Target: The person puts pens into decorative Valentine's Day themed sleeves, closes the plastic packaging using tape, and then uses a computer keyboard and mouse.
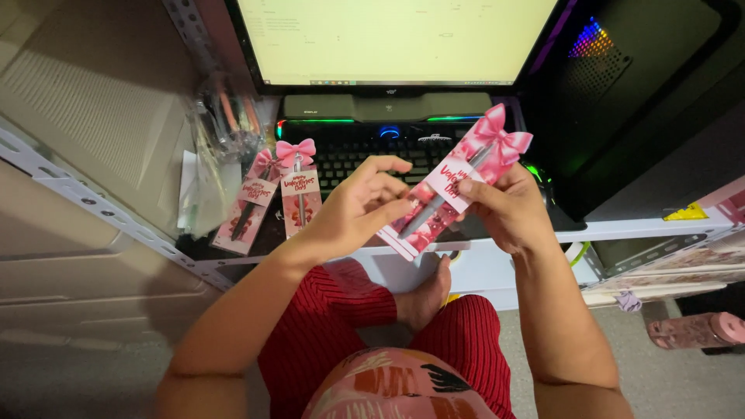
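Note:
Both hands hold a long pink gift card (454, 190) with a pink bow at its top and a grey pen strapped along it. My right hand (504, 206) grips the card's right edge, thumb across the white label. My left hand (361, 203) touches the card's lower left end with its fingertips, fingers curled. Two similar finished cards with bows (281, 190) lie on the desk to the left, next to the keyboard (365, 151).
A lit monitor (396, 39) stands behind the keyboard, with a dark speaker bar under it. A black computer tower (621, 85) with coloured lights is at the right. Clear plastic bags (213, 136) sit at the left. The white shelf edge (481, 252) runs below my hands.

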